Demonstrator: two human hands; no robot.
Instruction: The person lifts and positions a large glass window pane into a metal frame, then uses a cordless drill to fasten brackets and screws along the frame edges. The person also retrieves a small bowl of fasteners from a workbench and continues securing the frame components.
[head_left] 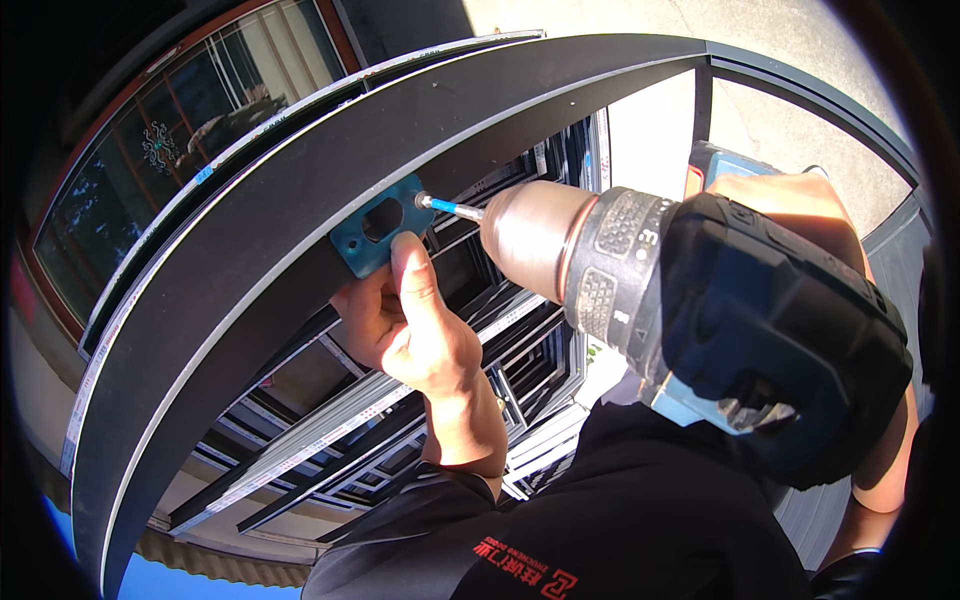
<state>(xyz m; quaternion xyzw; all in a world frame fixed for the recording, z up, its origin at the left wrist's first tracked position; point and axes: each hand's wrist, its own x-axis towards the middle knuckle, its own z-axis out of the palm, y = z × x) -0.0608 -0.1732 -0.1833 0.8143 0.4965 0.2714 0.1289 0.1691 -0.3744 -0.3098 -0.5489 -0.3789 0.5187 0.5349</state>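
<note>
The left hand (405,325) presses the blue drilling template (380,237) against the dark frame profile (240,260), while the right hand (800,215) grips the cordless drill (700,310), whose bit (450,207) points leftward into the template's corner hole.

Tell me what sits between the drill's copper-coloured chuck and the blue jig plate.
Head view: only the short drill bit spans from chuck to blue jig plate.
</note>
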